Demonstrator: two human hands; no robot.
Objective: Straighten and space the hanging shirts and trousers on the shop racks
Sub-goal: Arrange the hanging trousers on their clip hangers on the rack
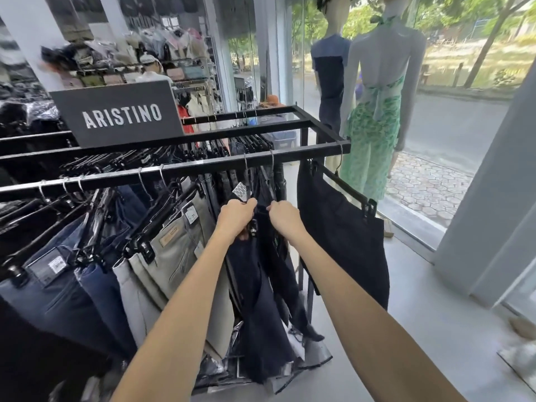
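Observation:
A black metal rack (232, 163) carries several trousers on black clip hangers. Both my arms reach to a dark navy pair (261, 288) hanging near the rack's right end. My left hand (236, 217) grips the waistband and hanger on the left side, by a white price tag (240, 192). My right hand (282, 217) pinches the same waistband on its right side. Grey-beige trousers (174, 250) hang just left of them, blue jeans (98, 291) further left. Another dark pair (345, 236) hangs apart at the rack's right end.
A black ARISTINO sign (119, 116) stands on the rack top. Two mannequins (374, 117) stand by the glass shopfront (464, 117) to the right. Grey floor (420, 300) lies right of the rack. Shelves of packed clothes (150, 53) fill the back.

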